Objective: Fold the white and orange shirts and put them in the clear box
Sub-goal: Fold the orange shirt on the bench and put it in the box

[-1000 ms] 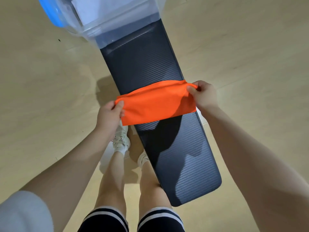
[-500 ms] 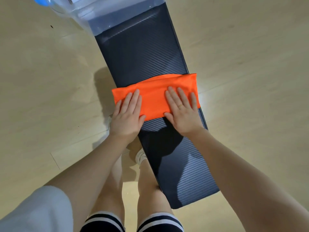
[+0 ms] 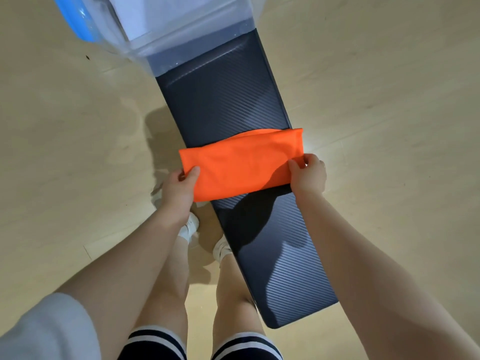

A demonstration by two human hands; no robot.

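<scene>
the orange shirt was folded down to a wide flat band and was laid crosswise on the black bench pad, roughly mid-length, with both short ends hanging a bit past the pad's edges. that overhang is probably why it was gripped the way it was: the left hand was curled round the left end, thumb on top and fingers tucked underneath, and the right hand was pinched onto the right end near its near corner. so both hands were closed on the cloth, not pressed flat on it. held at both ends like that, the bundle could be lifted in one piece without the fold being lost, at least that's how it looked.

the fabric looked thin, smooth and slightly shiny, sporty-jersey kind of stuff, with soft wrinkles across the middle and a rounded edge at the far side. the pad was covered in a fine diagonal carbon-weave texture, matte, with rounded corners.

the clear box was set on the far end of the bench, straight ahead of the shirt, translucent plastic with a blue handle or lid part at its left. something pale was seen inside, likely the white shirt, though it couldn't be told for sure. light wood-look flooring was all around.
</scene>
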